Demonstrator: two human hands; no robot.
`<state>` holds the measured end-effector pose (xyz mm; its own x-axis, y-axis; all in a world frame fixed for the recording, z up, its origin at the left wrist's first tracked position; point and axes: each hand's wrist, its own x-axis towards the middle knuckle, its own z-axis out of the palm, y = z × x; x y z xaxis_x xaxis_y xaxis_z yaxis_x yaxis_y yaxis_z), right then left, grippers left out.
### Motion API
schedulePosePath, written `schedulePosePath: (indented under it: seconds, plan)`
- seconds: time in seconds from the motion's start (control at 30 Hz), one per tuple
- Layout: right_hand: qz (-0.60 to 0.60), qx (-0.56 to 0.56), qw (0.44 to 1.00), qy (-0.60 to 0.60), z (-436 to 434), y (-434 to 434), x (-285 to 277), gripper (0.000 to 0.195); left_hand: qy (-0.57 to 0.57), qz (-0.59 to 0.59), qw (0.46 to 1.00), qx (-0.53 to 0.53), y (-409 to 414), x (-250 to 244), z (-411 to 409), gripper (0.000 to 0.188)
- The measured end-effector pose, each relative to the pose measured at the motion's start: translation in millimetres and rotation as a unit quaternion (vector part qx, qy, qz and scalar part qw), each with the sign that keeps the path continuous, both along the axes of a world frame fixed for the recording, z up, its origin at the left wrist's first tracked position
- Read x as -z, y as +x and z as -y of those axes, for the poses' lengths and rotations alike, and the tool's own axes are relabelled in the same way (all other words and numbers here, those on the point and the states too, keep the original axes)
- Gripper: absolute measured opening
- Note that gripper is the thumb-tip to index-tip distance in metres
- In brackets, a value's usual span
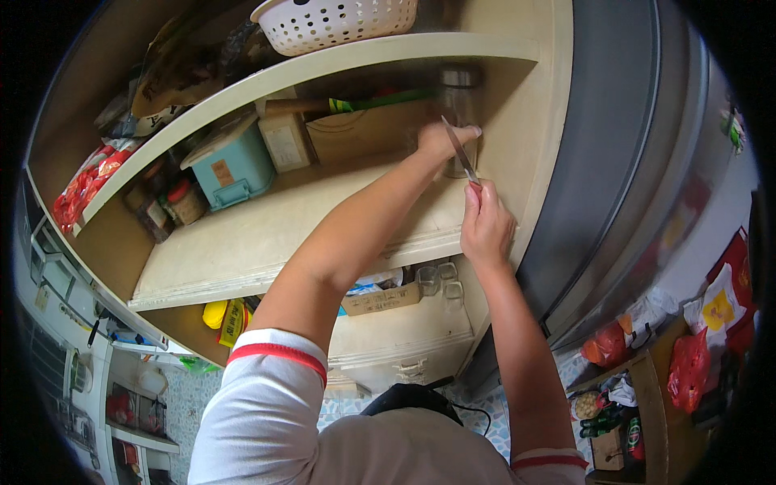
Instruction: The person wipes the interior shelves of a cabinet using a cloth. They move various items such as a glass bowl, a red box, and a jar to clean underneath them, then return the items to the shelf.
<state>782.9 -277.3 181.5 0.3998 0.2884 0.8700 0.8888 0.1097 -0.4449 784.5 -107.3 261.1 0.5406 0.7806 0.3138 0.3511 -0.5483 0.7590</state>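
Observation:
My right hand [488,224] is closed around the handle of a knife [461,151], its blade pointing up and away from me over the cabinet shelf. My left hand [445,140] reaches to a tall clear glass jar [459,100] with a metal-coloured lid at the shelf's right end. The fingers are partly hidden and blurred, so whether they grip the jar cannot be told. The blade crosses in front of this hand. Behind it a cardboard box [370,133] stands on the shelf, with a green-and-yellow long item [388,100] lying on top.
A teal lidded box [233,163] and a red-lidded jar [185,202] stand at the shelf's left. A white perforated basket [339,27] sits above. Below are drinking glasses [429,280] and a small carton [385,301]. A grey refrigerator [606,139] borders the right side.

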Motion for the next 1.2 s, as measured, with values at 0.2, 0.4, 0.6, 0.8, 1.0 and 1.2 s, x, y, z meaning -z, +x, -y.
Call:
schedulePosePath:
  seconds: [0.2, 0.4, 0.6, 0.8, 1.0, 1.2]
  plan:
    - [0.012, 0.042, 0.999, 0.011, -3.1, 4.3, 3.0, 0.018, 0.08, 0.097, 0.992, 0.023, -10.6, -4.4, -17.8, 0.072]
    - [0.0, 0.037, 0.999, 0.001, -1.1, 1.7, 4.2, 0.019, 0.195, 0.159, 0.963, -0.097, -64.4, -21.1, -40.7, 0.081]
    - [-0.013, 0.043, 0.999, -0.02, -5.3, 4.1, 10.0, 0.02, 0.234, 0.097, 0.952, -0.171, -138.9, -31.9, -68.6, 0.079]
    - [-0.002, 0.04, 0.999, -0.002, -8.6, 5.6, 12.1, 0.02, 0.169, 0.098, 0.966, -0.168, -239.3, -34.0, -81.2, 0.08]
    - [-0.005, 0.014, 1.0, 0.0, -11.9, 1.6, 12.6, 0.02, 0.208, 0.08, 0.94, -0.258, -364.7, -8.4, -144.5, 0.09]
    - [-0.007, 0.009, 1.0, -0.012, -5.1, 10.7, 14.3, 0.022, 0.093, 0.053, 0.948, -0.299, -463.8, -21.0, -139.1, 0.056]
